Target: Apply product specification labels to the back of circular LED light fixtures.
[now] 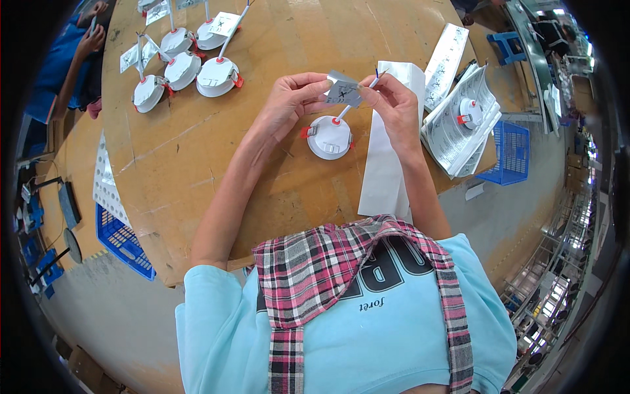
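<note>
Between my hands is a silver-grey printed label (342,92), wrapped or folded at the white cable (343,113) of a round white downlight (329,140). The downlight lies on the table with its back up and red-tipped spring clips at its sides. My left hand (294,102) pinches the label's left end between thumb and fingers. My right hand (396,108) is closed on the cable near its bare wire ends, its thumb at the label's right edge. Whether the label is stuck down along its whole length cannot be seen.
Several similar downlights (216,77) with labelled cables stand at the far left. White paper strips (382,177) lie under my right forearm. A label sheet (446,62) and a stack of printed sheets (453,148) bearing another downlight are at right. Blue baskets (515,154) flank the table; a co-worker's arm (72,72) is at left.
</note>
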The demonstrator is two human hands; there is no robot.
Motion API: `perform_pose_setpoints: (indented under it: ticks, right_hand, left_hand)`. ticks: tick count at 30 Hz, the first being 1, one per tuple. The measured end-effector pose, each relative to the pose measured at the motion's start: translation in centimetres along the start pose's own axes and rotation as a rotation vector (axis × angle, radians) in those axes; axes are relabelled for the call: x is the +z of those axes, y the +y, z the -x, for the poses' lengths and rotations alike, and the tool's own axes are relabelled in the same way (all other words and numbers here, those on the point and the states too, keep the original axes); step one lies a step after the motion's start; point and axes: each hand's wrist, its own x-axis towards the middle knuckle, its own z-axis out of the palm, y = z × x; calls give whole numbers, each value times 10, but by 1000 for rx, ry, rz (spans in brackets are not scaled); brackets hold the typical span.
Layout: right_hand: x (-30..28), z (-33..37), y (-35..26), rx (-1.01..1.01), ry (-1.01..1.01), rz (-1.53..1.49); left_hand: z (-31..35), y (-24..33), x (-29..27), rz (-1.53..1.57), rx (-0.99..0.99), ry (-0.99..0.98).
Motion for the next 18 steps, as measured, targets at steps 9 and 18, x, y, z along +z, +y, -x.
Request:
perform_pose_setpoints:
  ticks: [9, 18]
  right_hand:
    - [3, -3, -7, 26, 39, 135]
    - [3, -6, -8, -9, 25, 106]
  left_hand:
    - [7, 9, 9, -99, 68, 34]
    - [11, 18, 13, -211, 142, 35]
